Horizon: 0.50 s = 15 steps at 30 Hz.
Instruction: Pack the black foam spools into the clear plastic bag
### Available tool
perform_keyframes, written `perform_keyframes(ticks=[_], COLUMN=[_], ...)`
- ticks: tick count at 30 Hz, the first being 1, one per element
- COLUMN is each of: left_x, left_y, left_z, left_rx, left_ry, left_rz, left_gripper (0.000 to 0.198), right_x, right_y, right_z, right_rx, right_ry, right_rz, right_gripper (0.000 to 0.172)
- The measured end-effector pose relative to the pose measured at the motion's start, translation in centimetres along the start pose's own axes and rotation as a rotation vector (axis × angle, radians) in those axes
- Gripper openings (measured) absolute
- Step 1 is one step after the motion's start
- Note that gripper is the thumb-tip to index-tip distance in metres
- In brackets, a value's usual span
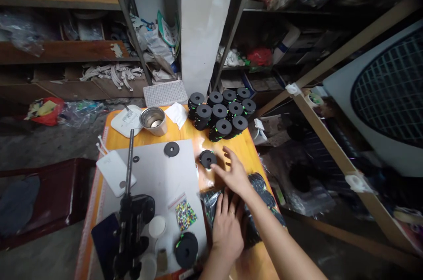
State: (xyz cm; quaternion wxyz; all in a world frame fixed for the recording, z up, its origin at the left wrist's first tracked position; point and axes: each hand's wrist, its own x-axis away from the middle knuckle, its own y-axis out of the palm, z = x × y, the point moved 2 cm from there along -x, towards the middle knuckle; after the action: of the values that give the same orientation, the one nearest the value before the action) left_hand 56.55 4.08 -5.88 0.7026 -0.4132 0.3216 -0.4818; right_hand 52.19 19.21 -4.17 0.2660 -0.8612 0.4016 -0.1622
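Note:
My right hand [233, 170] stretches forward over the orange table [244, 147], fingers apart, its tips just right of a single black spool [207, 158]. It holds nothing. My left hand [227, 225] lies flat, fingers extended, on a clear plastic bag of black spools [261, 192] at the table's right front. Behind, several black spools with green specks [220, 112] stand grouped at the far edge. A loose black disc [171, 149] lies on a grey sheet [165, 178]. Another black spool [186, 249] sits near the front edge.
A metal cup [153, 120], white plate [127, 120], white power bank [115, 172], small bag of coloured beads [185, 214] and a black stand with a rod [129, 218] crowd the table's left. Cluttered shelves stand behind; a fan grille [390, 90] is at right.

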Motion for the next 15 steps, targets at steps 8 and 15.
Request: perform_keyframes(ticks=[8,15], left_x=[-0.1,0.0], left_y=[0.1,0.0], left_z=[0.1,0.3], left_rx=[-0.014,-0.048], left_ry=[-0.001,-0.021], left_rz=[0.031,0.038], left_gripper=[0.047,0.044], right_x=[-8.5,-11.5], right_y=[-2.7,-1.3], right_z=[6.8,7.0], right_rx=[0.047,0.097], right_ry=[0.007,-0.100], right_rz=[0.236,0.260], right_gripper=[0.075,0.065])
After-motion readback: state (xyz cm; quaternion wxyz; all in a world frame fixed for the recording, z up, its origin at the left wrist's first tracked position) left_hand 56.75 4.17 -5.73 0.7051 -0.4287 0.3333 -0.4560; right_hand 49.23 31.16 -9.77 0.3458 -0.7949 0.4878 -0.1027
